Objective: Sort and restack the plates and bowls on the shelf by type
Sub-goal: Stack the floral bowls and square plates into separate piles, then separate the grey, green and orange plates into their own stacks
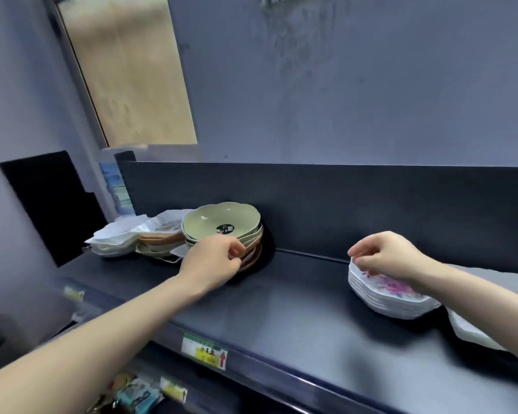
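Note:
On the dark shelf (296, 306) a stack of flower-shaped bowls (222, 224) stands at the left, green ones on top and brown ones below. My left hand (213, 261) is at the stack's front side, fingers curled against the bowl rims. To the right sits a stack of white plates with a pink flower print (389, 297). My right hand (383, 255) hovers over its far left rim, fingers curled, fingertips at the top plate's edge. Further left lie white and tan dishes (132, 237) in a loose pile.
The shelf's dark back panel (341, 204) rises behind the stacks. Another white dish (473, 333) lies at the far right. A price label (205, 351) hangs on the shelf's front edge, with packaged goods (138, 395) on the level below.

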Demonstrator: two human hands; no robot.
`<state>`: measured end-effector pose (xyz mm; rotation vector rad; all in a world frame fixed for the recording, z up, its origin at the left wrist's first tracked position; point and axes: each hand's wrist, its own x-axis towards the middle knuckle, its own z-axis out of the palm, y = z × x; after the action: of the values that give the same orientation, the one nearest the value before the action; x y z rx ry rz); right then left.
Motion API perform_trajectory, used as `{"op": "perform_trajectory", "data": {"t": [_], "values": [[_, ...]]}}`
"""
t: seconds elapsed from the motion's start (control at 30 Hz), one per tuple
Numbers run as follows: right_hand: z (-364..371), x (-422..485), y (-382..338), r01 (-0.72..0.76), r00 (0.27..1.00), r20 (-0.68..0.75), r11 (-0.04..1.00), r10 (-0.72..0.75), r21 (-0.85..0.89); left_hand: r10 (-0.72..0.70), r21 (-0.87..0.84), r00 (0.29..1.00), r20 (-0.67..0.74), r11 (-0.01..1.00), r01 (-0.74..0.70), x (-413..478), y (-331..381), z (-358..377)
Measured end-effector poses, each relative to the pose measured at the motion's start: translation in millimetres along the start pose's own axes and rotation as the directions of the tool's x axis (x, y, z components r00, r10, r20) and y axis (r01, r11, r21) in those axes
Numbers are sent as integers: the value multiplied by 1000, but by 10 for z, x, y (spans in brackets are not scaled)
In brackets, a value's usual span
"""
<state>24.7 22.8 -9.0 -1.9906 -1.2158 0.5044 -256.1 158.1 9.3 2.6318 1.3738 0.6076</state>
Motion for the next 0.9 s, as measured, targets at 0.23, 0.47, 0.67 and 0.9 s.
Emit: {"op": "perform_trajectory", "data": {"t": [0.23, 0.47, 0.67, 0.9], "values": [[817, 339, -667, 0, 999, 43, 999, -2, 43, -103, -82, 995, -13, 991, 102, 262, -1053, -311], [1453, 702, -1205, -59, 997, -41, 997, 61, 52, -107, -223, 993, 41, 968, 114, 659, -1811, -363], [1710, 861, -1377, -156, 958, -232, 985, 169, 75, -101, -366, 988, 120, 920, 138, 1106, -2021, -271], [1740, 911, -1481, -253, 908, -316, 961, 275, 110, -106, -511, 955, 276, 826, 240, 1642, -1978, -68]]}}
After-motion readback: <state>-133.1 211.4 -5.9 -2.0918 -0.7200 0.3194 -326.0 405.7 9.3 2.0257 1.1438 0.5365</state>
